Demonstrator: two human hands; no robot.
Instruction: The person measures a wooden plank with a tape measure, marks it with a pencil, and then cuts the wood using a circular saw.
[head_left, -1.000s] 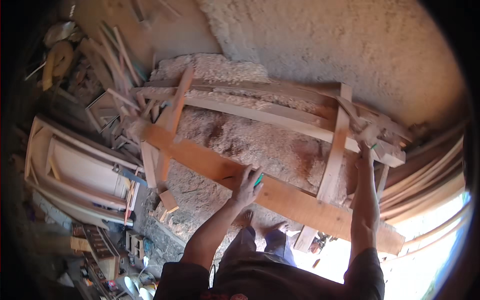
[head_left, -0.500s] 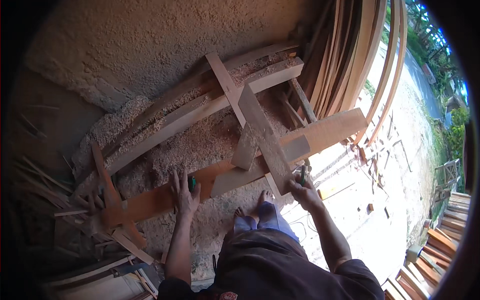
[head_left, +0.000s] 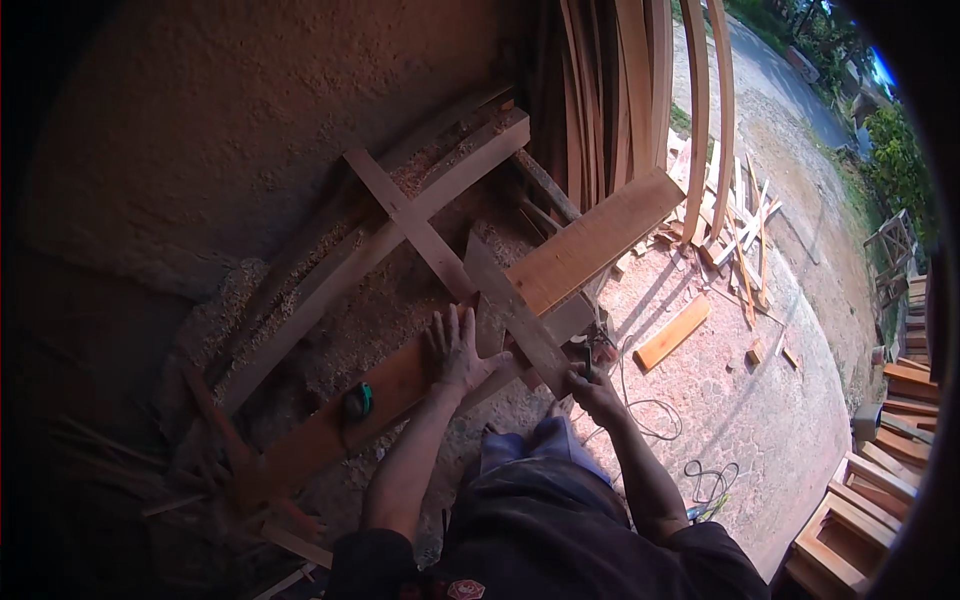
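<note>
A long wooden plank [head_left: 560, 262] lies slantwise over a rough timber stand, heaped with sawdust. My left hand [head_left: 458, 350] rests flat on it with the fingers spread, beside a darker cross board [head_left: 515, 310] that lies over the plank. My right hand [head_left: 592, 390] is closed around a small dark object at the near end of that cross board; what the object is cannot be made out. A green tape measure [head_left: 357, 402] sits on the plank, a little to the left of my left hand. A thinner slat [head_left: 405, 215] crosses a second beam [head_left: 440, 185] further back.
Long bent boards [head_left: 620, 90] lean upright at the back right. A short board [head_left: 672, 333], wood offcuts [head_left: 742, 225] and a cable [head_left: 655, 408] lie on the paved ground to the right. Wooden frames [head_left: 850, 520] are stacked at the lower right. Loose sticks lie at the far left.
The view has swung round to the right. My left hand has let go of the green tape measure, which now lies on the plank, and has moved right to press flat by the cross board.
</note>
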